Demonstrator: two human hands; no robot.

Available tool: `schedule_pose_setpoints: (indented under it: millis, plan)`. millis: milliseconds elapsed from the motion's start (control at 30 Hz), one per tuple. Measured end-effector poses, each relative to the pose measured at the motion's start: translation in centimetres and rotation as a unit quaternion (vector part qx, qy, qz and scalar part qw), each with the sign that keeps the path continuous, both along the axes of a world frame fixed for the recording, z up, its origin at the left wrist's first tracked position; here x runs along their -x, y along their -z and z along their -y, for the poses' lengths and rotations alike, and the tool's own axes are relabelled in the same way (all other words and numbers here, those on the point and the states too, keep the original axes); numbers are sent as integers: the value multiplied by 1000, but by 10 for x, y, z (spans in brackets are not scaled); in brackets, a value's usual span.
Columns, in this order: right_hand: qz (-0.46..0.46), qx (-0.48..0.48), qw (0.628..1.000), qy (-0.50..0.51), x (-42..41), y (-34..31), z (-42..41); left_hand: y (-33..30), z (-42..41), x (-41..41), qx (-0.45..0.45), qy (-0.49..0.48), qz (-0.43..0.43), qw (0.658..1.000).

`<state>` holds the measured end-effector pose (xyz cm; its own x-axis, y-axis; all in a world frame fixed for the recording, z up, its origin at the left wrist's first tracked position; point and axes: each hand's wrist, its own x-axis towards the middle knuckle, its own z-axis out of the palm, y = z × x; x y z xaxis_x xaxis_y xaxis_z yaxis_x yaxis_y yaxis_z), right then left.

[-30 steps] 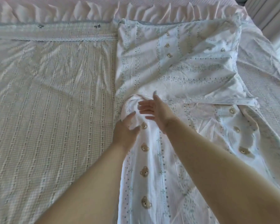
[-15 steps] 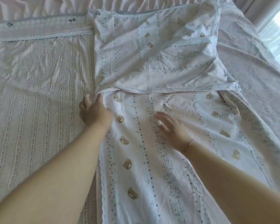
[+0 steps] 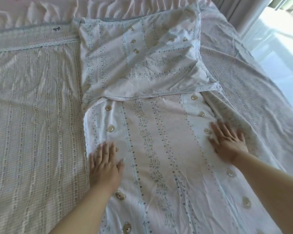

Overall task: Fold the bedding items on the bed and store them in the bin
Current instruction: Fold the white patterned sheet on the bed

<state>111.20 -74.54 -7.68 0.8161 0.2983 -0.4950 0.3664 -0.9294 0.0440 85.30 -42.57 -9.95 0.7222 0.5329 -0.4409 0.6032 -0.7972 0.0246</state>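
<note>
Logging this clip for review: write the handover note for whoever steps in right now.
Left hand: flat, open, on the sheet near its left edge.
Right hand: flat, open, near its right edge.
Sheet lies on the bed, far end folded back toward the person as a flap.
Done: first fold.
Left: smoothing, further folds, binning. No bin in view.
</note>
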Motion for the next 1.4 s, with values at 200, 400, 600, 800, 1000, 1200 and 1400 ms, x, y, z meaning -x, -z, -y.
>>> schedule_pose_setpoints:
  millis: [200, 400, 600, 800, 1000, 1200, 1400]
  plan:
    - [-22, 23, 998, 53, 20, -7, 36, -17, 39, 1, 14, -19, -45, 999]
    - [-40, -1, 985, 166, 25, -16, 95, -22, 45, 29, 13, -17, -70, 997]
    - [0, -26, 975, 222, 58, -23, 135, -21, 74, 73, 24, -118, -24, 992]
    - [-22, -104, 936, 336, 81, -32, 162, -48, 103, 98, 80, -358, 102, 925]
    - [-77, -112, 909, 393, 126, -50, 164, -65, 101, 122, 288, -475, 79, 828]
    - [-51, -223, 857, 461, 170, -82, 144, -74, 96, 158, 418, -478, 95, 767]
    - [-13, -278, 847, 453, 231, -142, 116, -114, 59, 178, 406, -413, 177, 795]
